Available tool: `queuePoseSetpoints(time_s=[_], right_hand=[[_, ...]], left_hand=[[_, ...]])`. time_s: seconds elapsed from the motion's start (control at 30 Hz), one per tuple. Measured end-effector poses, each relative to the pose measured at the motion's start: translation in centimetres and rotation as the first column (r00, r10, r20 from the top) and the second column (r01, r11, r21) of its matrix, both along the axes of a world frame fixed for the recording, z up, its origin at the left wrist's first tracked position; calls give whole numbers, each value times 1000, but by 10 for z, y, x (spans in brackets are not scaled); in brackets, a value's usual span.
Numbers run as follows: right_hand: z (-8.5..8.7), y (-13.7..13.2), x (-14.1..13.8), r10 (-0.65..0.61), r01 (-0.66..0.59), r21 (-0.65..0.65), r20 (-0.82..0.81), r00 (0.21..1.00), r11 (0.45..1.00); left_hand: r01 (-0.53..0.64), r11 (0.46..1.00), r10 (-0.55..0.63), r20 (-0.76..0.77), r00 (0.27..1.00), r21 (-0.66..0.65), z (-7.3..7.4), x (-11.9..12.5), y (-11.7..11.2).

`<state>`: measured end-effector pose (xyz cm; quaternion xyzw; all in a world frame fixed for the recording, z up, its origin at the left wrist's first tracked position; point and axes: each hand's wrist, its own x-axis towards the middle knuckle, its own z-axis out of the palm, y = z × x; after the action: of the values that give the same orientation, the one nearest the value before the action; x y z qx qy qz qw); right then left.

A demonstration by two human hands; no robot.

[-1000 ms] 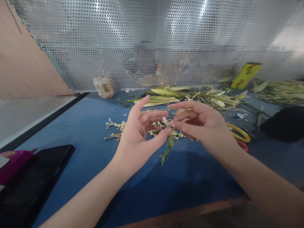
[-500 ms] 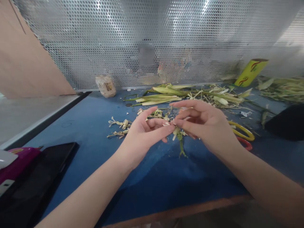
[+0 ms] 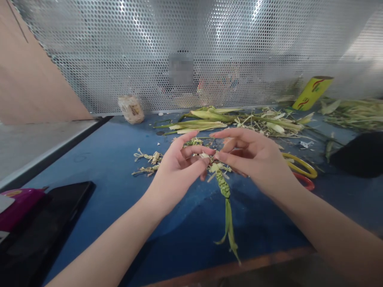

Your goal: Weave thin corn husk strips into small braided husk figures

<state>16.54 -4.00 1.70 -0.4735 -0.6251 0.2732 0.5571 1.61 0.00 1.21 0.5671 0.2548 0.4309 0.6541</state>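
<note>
My left hand (image 3: 178, 166) and my right hand (image 3: 250, 156) meet above the blue table top (image 3: 119, 167), fingertips pinched together on the pale upper end of a small woven leaf figure (image 3: 223, 186). Its green plaited body hangs down from my fingers and ends in long loose leaf strips reaching toward the table's near edge. Two finished woven pieces (image 3: 148, 162) lie on the table just left of my left hand.
A heap of green and pale leaf strips (image 3: 233, 119) lies behind my hands. Yellow and red scissors (image 3: 302, 172) rest to the right, a black object (image 3: 359, 153) beyond them. A yellow tube (image 3: 311, 93) and a small jar (image 3: 131, 108) stand by the perforated metal screen. A dark tablet (image 3: 44, 223) and a pink item (image 3: 16, 203) lie at the left.
The woven figure now hangs lower and longer from my fingers, its leaf tail pointing toward me. Both hands have stayed close together, the left fingers curling in more.
</note>
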Motion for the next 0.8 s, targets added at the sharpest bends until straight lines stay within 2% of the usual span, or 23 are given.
queuePoseSetpoints(time_s=[0.1, 0.17, 0.23, 0.3, 0.43, 0.5, 0.57, 0.63, 0.73, 0.8], right_hand=[[0, 0, 0, 0, 0, -4, 5, 1000, 1000], [0, 1, 0, 0, 0, -2, 16, 1000, 1000], [1, 1, 0, 0, 0, 6, 26, 1000, 1000], [1, 1, -1, -16, 16, 13, 31, 999, 1000], [1, 0, -1, -67, 66, 26, 41, 997, 997], [0, 0, -1, -78, 76, 41, 55, 995, 996], [0, 0, -1, -84, 80, 54, 75, 994, 995], [-1, -2, -1, -103, 97, 73, 95, 990, 993], [0, -5, -2, -172, 158, 124, 121, 978, 980], [2, -7, -2, -200, 181, 133, 145, 969, 974]], left_hand=[[-33, 991, 45, -84, 995, 131, -4, 0, 1], [-92, 948, 142, -147, 979, 305, -5, -1, 0], [-147, 862, 246, -145, 958, 484, -7, -1, 0], [-192, 771, 321, -110, 941, 607, -8, -1, -1], [-251, 605, 456, -70, 887, 756, -11, -3, 1], [-250, 542, 491, -61, 869, 803, -12, -4, 1], [-222, 522, 480, -68, 875, 823, -12, -5, 0], [-202, 529, 468, -86, 879, 824, -12, -4, -2], [-205, 563, 482, -117, 868, 800, -11, -3, -6], [-221, 620, 476, -137, 869, 753, -8, -1, -9]])
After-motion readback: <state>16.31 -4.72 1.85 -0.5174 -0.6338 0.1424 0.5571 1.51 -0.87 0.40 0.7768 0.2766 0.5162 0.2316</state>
